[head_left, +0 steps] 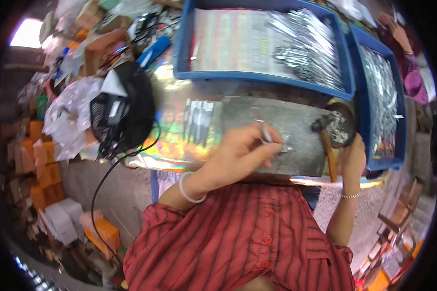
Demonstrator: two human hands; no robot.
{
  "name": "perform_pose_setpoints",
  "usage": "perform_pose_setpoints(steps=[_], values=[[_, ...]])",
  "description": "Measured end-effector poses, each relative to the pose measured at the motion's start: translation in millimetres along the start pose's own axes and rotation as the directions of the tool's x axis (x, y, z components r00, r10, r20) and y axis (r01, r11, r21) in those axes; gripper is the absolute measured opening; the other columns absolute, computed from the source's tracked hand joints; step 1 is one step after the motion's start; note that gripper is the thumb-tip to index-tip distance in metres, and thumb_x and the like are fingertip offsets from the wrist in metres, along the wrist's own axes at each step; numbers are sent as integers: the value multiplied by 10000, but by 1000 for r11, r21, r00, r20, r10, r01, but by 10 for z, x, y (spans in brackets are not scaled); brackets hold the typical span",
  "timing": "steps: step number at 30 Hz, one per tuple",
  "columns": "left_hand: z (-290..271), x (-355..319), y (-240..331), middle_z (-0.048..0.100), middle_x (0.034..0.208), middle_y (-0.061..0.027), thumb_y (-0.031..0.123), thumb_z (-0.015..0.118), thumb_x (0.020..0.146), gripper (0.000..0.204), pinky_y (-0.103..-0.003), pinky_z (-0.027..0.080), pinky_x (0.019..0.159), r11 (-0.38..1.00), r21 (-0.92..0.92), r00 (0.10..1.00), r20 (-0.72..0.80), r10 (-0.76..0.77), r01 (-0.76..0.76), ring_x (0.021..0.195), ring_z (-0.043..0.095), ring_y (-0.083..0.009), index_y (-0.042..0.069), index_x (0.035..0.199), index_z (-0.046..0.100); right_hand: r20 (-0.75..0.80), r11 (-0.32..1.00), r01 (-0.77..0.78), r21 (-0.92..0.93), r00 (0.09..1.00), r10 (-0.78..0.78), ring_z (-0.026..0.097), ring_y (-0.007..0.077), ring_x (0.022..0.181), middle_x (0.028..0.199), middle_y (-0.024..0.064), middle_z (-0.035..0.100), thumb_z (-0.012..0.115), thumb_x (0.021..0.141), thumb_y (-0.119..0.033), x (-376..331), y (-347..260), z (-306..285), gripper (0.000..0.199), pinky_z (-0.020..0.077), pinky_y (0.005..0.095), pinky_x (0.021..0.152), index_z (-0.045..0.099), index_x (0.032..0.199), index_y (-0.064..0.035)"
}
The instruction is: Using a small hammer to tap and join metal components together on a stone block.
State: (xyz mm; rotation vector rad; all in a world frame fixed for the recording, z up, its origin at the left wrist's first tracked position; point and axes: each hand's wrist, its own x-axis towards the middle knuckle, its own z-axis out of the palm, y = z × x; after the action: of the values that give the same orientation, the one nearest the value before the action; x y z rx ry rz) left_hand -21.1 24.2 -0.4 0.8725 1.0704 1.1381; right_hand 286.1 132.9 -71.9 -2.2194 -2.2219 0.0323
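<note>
My left hand (247, 151) is over a dark metal plate (277, 114), its thumb and fingers pinched on a slim silvery metal piece (266, 132). That piece is slightly blurred, so its exact kind does not show. At the right, my right hand (354, 156) is at the near edge of a round dark bowl (345, 119) of small silvery parts; its fingertips are partly hidden. Between the hands, a hammer (330, 157) lies with its wooden handle toward me and its head by the bowl. Left of the plate, several slim metal pieces (199, 119) lie side by side.
A large blue tray (262, 76) at the back holds slim shiny metal pieces; another blue tray (402, 131) stands right. A black mesh-fronted device (131, 106) with a cable and clear plastic bags (65, 121) are left. Another person's hand (398, 34) shows at the far right.
</note>
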Motion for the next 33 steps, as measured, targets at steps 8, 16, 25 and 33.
perform_pose_setpoints(steps=[8,16,25,33], values=[[-14,-79,107,580,797,-27,80,544,891,292,-202,446,563,998,41,986,156,-53,47,634,557,-71,29,1162,446,-156,967,250,50,958,-240,555,409,816,935,212,557,519,817,-62,-391,260,-163,318,442,442,718,490,1127,0],[-9,45,-74,617,847,-59,103,524,906,158,-249,470,610,923,209,916,315,248,-322,702,607,-117,0,1021,554,49,611,89,786,977,-206,449,69,635,783,44,499,457,884,-83,-818,-247,-1184,111,355,190,522,519,890,9],[160,-133,-89,573,1075,-102,22,478,912,224,-277,518,775,989,9,978,151,147,-150,888,613,-161,-41,1122,521,174,151,-115,982,864,-472,544,68,558,752,61,576,591,811,29,-747,-1128,-1169,109,408,182,495,567,917,28],[165,-109,-130,627,895,-83,35,562,880,140,-226,491,707,958,149,966,119,229,-245,812,602,-108,-41,997,548,-188,179,315,932,843,-505,544,109,561,698,59,568,645,796,-30,-649,-1205,-1030,109,419,216,487,582,876,8]])
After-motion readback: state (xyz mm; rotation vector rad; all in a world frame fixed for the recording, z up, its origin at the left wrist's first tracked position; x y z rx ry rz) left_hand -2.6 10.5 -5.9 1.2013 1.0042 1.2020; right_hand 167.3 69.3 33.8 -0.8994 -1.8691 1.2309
